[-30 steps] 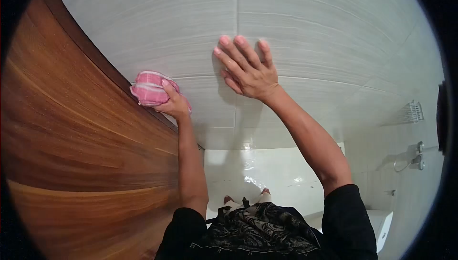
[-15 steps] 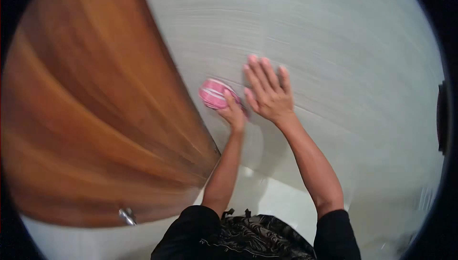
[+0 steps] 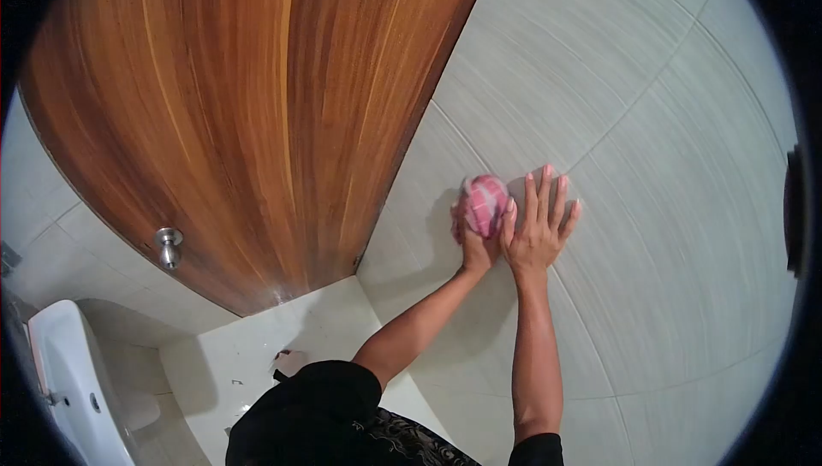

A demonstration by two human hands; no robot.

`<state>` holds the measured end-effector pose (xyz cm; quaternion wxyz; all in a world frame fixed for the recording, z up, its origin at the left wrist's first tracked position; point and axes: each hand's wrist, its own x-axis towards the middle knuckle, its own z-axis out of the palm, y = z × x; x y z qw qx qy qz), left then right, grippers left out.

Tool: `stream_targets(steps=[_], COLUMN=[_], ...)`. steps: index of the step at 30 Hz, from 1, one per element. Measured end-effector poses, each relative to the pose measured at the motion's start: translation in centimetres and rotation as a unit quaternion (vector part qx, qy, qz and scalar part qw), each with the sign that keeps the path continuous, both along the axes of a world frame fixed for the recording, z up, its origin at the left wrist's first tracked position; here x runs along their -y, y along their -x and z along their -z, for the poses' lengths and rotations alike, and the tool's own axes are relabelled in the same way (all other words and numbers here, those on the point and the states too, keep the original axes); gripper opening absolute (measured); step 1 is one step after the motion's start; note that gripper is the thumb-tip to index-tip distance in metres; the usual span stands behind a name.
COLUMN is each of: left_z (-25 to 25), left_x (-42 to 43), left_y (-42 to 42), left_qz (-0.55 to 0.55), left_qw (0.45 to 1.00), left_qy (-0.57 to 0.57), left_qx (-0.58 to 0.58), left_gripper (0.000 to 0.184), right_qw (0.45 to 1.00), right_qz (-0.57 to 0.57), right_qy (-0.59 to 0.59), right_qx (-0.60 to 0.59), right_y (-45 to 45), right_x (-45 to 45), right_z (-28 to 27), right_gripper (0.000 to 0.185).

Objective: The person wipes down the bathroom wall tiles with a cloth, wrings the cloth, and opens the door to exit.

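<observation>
A pink and white checked cloth (image 3: 486, 201) is bunched up in my left hand (image 3: 478, 250), which presses it against the grey tiled wall (image 3: 651, 235). The cloth covers most of that hand's fingers. Just to its right, my right hand (image 3: 536, 239) lies flat on the same wall, fingers spread and pointing up. Its thumb is right beside the cloth; whether they touch I cannot tell.
A brown wooden door (image 3: 257, 124) with a metal knob (image 3: 169, 248) stands at the left. Lower left is a white washbasin (image 3: 73, 380) above the pale floor (image 3: 193, 372). A dark object (image 3: 795, 209) sits at the right edge.
The view has swung left, bringing the washbasin and more floor into sight. My left hand with the cloth is now closer to my right hand, which stays flat on the wall.
</observation>
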<state>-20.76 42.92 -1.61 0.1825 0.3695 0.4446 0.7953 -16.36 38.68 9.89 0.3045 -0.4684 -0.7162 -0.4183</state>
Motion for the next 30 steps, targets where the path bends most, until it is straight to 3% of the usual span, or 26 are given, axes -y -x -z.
stream_targets(steps=[1,3,4,9,10,11,14,16,18,20,24,26,28,30], left_z=[2.0,3.8,3.3,-2.7,-3.7,-4.5,-9.3,-10.1,-8.0,-5.7,-1.4,2.1,1.2,-1.9], left_x=[-0.5,0.3,0.8,-0.3,-2.0,-3.6,-5.6,-6.9,-9.3,-11.2,-10.6,-11.0,-11.1,-12.0], left_y=[-1.0,-1.5,-1.2,1.6,1.8,2.1,5.2,8.6,10.1,11.4,13.0,13.3,14.4,15.6], left_qz=[0.003,0.000,-0.003,0.037,-0.025,-0.086,-0.046,-0.112,-0.088,0.020,-0.021,-0.028,0.004,-0.067], left_qw=[1.000,0.982,0.962,0.937,0.984,0.995,0.993,0.958,0.964,0.992,0.996,0.997,0.997,0.955], left_qy=[-0.001,0.095,0.141,0.194,0.077,-0.041,-0.111,-0.217,-0.195,-0.118,-0.084,-0.049,-0.041,-0.180], left_qx=[0.006,0.160,0.236,0.289,0.156,0.016,-0.020,-0.150,-0.159,-0.045,-0.024,-0.056,-0.066,-0.224], left_gripper=[0.079,0.080,0.081,0.080,0.081,0.083,0.088,0.091,0.091,0.081,0.077,0.077,0.078,0.077], right_qw=[1.000,1.000,1.000,0.999,0.999,0.999,0.997,0.996,0.995,0.994,0.992,0.991,0.991,0.990], right_qz=[0.006,0.017,0.023,0.040,0.041,0.047,0.065,0.076,0.089,0.093,0.105,0.113,0.117,0.124], right_qy=[-0.001,0.003,0.002,-0.004,-0.006,-0.004,0.005,0.000,-0.002,-0.014,-0.016,-0.019,-0.018,-0.013], right_qx=[-0.002,0.007,0.011,0.020,0.025,0.027,0.035,0.046,0.053,0.061,0.067,0.068,0.065,0.061], right_y=[0.1,0.2,0.2,0.5,0.5,0.6,0.6,0.6,0.6,0.7,1.0,1.1,1.1,1.4], right_x=[0.0,0.2,0.2,0.1,-0.1,-0.1,0.2,0.1,-0.1,-0.1,-0.3,-0.3,-0.1,-0.6], right_z=[0.0,0.0,-0.1,-0.1,-0.3,-0.3,-0.1,-0.1,-0.2,-0.2,-0.1,-0.2,-0.2,-0.1], right_gripper=[0.045,0.045,0.045,0.045,0.045,0.045,0.045,0.044,0.044,0.044,0.045,0.045,0.044,0.044])
